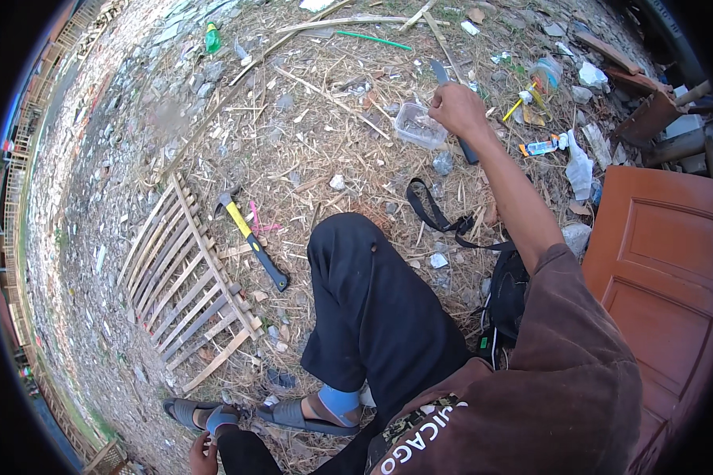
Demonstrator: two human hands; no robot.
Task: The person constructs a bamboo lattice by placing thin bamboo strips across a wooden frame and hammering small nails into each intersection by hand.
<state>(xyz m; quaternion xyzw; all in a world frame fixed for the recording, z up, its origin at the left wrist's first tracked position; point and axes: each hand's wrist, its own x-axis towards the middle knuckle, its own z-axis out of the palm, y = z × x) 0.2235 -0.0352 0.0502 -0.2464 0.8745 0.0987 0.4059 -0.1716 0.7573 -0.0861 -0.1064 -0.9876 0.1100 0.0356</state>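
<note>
Head view: right hand (458,108) is clenched around a dark-handled, grey-bladed knife (454,111), just beside the clear plastic tub (420,125) on straw-littered ground. Left hand (203,457) rests near the grey sandal (192,412); its grip cannot be told. Yellow-handled hammer (251,239) lies beside the bamboo-slat panel (190,285).

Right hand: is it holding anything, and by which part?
The right hand grips a knife by its dark handle, blade pointing up and away. The left hand, near the sandal, holds nothing visible.
</note>
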